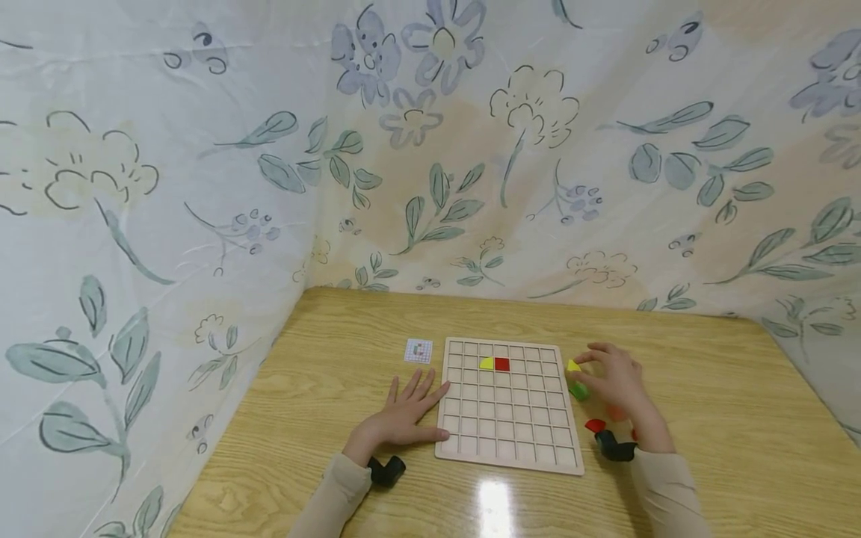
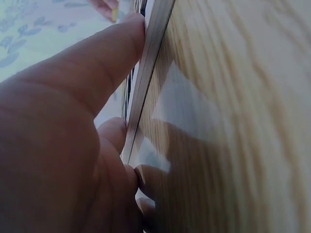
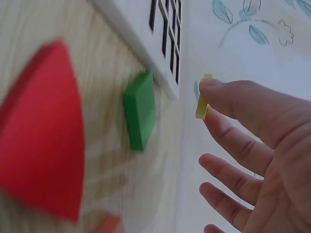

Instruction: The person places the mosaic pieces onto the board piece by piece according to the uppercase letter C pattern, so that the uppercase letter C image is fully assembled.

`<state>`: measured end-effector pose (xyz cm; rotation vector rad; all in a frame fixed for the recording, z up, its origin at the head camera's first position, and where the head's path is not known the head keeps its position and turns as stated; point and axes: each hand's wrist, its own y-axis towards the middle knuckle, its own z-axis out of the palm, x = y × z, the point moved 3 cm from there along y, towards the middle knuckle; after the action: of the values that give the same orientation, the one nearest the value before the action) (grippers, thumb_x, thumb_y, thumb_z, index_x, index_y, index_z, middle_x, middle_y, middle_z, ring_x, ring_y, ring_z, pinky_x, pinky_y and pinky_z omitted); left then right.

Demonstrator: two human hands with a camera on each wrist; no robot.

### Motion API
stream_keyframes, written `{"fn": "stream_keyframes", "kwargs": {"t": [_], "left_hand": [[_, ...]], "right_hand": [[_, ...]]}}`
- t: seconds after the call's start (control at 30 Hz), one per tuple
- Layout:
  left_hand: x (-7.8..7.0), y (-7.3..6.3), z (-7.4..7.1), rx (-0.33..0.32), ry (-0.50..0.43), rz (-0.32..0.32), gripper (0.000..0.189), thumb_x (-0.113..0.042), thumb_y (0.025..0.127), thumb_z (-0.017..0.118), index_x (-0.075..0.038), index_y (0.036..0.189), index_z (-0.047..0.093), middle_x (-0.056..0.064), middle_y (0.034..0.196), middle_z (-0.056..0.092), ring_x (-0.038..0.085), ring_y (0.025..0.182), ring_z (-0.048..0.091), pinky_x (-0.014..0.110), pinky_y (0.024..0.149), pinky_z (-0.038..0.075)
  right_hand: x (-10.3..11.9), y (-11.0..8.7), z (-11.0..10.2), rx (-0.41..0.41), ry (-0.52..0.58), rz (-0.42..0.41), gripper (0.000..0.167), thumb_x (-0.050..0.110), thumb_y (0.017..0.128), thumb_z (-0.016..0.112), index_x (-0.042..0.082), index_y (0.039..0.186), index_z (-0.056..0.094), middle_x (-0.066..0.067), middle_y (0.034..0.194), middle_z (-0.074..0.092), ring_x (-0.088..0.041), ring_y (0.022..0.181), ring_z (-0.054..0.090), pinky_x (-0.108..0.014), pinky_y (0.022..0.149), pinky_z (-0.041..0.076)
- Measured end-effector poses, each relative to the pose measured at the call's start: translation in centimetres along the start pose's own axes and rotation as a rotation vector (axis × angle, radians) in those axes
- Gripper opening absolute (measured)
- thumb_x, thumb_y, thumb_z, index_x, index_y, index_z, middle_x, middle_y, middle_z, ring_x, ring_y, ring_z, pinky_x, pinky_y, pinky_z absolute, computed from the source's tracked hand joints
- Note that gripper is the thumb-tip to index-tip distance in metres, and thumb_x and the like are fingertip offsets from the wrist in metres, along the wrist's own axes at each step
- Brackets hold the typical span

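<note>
Right hand [image 1: 617, 381] pinching yellow piece [image 3: 201, 108]

You're holding it just right of the grid board [image 1: 504, 412]. Your left hand [image 1: 402, 420], fingers spread, is touching the board's left edge. A green piece [image 3: 141, 112] is lying right of the board; 2 pieces [image 1: 501, 365] are sitting inside.

Glare on table [image 1: 726, 418], dim left-wrist view, soft shadows

Pale floral cloth backdrop [image 1: 457, 142] behind a wood-grained tabletop [image 1: 733, 403], white glare [image 1: 495, 505] on its surface
</note>
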<state>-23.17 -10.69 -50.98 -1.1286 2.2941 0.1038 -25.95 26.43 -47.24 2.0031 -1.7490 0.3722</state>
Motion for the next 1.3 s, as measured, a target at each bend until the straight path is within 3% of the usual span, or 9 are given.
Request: {"fn": "stream_keyframes", "kwargs": {"t": [0.6, 1.3], "left_hand": [[-0.2, 0.2, 0.4, 0.004, -0.030, -0.011, 0.083, -0.060, 0.086, 0.051, -0.024, 0.150, 0.013, 0.009, 0.156, -0.005, 0.029, 0.142, -0.013, 0.060, 0.106, -0.014], [-0.5, 0.1, 0.1, 0.003, -0.038, -0.012, 0.082, -0.056, 0.087, 0.054, -0.023, 0.150, 0.014, 0.010, 0.156, -0.004, 0.030, 0.142, -0.013, 0.062, 0.105, -0.014]], "right_hand": [[3.5, 1.5, 2.7, 0.006, 0.054, -0.064, 0.019, 0.020, 0.079, 0.073, 0.007, 0.092, 0.070, -0.027, 0.126, 0.050, -0.052, 0.117, 0.037, -0.069, 0.092, 0.016], [4.6, 3.2, 5.1, 0.047, 0.046, -0.092, 0.017, 0.022, 0.077, 0.076, 0.010, 0.088, 0.070, -0.023, 0.127, 0.051, -0.049, 0.117, 0.038, -0.067, 0.092, 0.019]]}}
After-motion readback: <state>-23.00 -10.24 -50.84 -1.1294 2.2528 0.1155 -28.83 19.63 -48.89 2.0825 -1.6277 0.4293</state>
